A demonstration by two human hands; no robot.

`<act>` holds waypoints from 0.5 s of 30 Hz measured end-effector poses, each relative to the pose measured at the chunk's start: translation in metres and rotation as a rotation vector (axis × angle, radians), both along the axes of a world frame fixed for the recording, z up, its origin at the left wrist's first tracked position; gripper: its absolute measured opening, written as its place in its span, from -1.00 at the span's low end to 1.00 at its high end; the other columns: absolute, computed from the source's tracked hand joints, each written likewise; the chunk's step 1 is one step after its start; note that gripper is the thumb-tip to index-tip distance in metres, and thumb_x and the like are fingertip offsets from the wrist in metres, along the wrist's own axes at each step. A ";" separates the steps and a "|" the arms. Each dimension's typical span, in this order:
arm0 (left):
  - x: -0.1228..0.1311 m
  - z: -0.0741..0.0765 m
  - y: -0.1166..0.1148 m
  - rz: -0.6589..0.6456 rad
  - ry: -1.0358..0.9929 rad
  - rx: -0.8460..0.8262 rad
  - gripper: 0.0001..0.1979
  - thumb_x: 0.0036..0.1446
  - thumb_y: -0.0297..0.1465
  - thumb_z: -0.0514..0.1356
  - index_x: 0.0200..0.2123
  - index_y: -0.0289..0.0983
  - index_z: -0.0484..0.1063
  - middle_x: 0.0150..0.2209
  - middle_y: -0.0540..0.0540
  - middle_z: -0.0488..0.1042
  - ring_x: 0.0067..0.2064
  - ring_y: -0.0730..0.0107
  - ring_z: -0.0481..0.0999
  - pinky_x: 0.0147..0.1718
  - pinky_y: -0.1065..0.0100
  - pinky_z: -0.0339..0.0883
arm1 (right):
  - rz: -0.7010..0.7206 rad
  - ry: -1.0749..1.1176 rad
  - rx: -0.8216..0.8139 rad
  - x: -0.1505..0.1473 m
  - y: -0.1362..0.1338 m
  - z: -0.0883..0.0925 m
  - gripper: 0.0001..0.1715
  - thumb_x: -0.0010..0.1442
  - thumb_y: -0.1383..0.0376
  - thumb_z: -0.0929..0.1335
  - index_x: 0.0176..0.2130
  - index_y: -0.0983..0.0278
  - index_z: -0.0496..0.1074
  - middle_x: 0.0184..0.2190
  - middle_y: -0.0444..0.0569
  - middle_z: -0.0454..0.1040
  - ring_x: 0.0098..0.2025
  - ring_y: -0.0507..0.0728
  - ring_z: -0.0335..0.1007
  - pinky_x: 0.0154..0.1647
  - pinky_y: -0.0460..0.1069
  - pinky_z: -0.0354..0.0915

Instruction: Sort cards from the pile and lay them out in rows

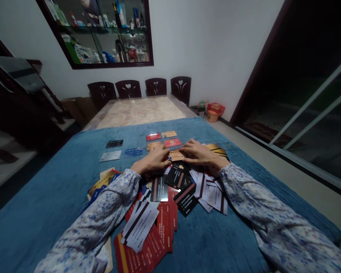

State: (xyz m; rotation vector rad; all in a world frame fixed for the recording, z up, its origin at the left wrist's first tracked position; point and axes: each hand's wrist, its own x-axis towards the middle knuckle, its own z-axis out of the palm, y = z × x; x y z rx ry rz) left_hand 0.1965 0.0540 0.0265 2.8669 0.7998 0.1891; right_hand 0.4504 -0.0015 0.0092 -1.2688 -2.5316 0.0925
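Blue plush cloth [59, 189] covers the near half of the counter, and the gold VIP card [176, 155] lies on it near the middle, held between both hands. The left hand [155, 159] closes its fingertips on the card's left end and the right hand [197, 151] on its right end, with the fingers low and narrow and the wrists resting on the pile of cards [165, 204].

Just beyond the hands, toward the far edge, single cards lie face up in short rows – a red card [153, 137], a yellow card [169, 134], a blue card [133, 152] and a black card [114, 143], each apart from the others. I judge that the step is to lay the gold card flat beside these. To do it well, the card should be lifted clear of the loose pile, because the soft cloth gives no help for sliding. It should then be put down square, with a gap on every side.

The far half of the counter is bare pale stone [139, 112], with four dark chairs [155, 86] at its far edge. A glass-fronted wall cabinet [102, 34] hangs above – the room is dim.
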 end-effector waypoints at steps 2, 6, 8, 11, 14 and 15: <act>0.000 0.002 0.000 -0.001 0.014 0.003 -0.80 0.23 -0.26 0.16 -0.19 -0.28 0.42 -0.09 -0.20 0.38 -0.03 0.11 0.35 -0.05 0.14 0.28 | -0.010 -0.023 -0.006 0.001 0.001 0.001 -0.48 0.34 0.03 0.31 0.15 0.23 0.50 -0.01 0.15 0.51 0.01 0.30 0.23 0.07 0.22 0.23; 0.001 0.006 0.000 0.014 0.037 0.058 -0.82 0.21 -0.28 0.16 -0.21 -0.27 0.43 -0.11 -0.19 0.38 -0.02 0.09 0.34 -0.01 0.09 0.25 | -0.014 -0.075 -0.027 0.002 0.004 0.008 -0.49 0.32 0.02 0.33 0.11 0.23 0.52 -0.05 0.17 0.49 0.00 0.31 0.23 0.04 0.21 0.24; 0.002 0.008 0.000 0.029 0.047 0.074 -0.81 0.20 -0.29 0.17 -0.20 -0.27 0.44 -0.10 -0.20 0.39 -0.01 0.07 0.35 0.01 0.07 0.24 | -0.015 -0.098 -0.033 0.002 0.006 0.012 -0.49 0.31 0.01 0.33 0.10 0.24 0.52 -0.07 0.18 0.48 -0.02 0.32 0.22 0.00 0.21 0.24; 0.007 0.012 0.002 0.069 0.073 0.073 -0.78 0.20 -0.29 0.18 -0.13 -0.28 0.46 -0.06 -0.23 0.40 0.02 0.02 0.35 0.04 0.03 0.23 | -0.020 -0.135 -0.029 0.004 0.012 0.017 -0.49 0.30 0.03 0.34 0.08 0.27 0.53 -0.11 0.18 0.48 -0.05 0.31 0.21 -0.04 0.19 0.24; 0.013 0.016 0.006 0.119 0.115 0.064 -0.74 0.20 -0.28 0.19 -0.08 -0.28 0.47 0.01 -0.27 0.39 0.08 -0.05 0.34 0.05 -0.02 0.24 | -0.015 -0.153 -0.012 0.006 0.022 0.020 -0.53 0.29 0.06 0.35 0.04 0.29 0.54 -0.11 0.18 0.48 -0.06 0.30 0.21 -0.05 0.15 0.23; 0.015 0.017 0.008 0.139 0.120 0.061 -0.73 0.20 -0.28 0.20 -0.07 -0.27 0.47 0.03 -0.27 0.39 0.10 -0.06 0.33 0.06 -0.03 0.25 | -0.015 -0.155 -0.004 0.007 0.025 0.020 -0.54 0.29 0.07 0.36 0.05 0.29 0.54 -0.10 0.19 0.48 -0.06 0.30 0.21 -0.06 0.14 0.23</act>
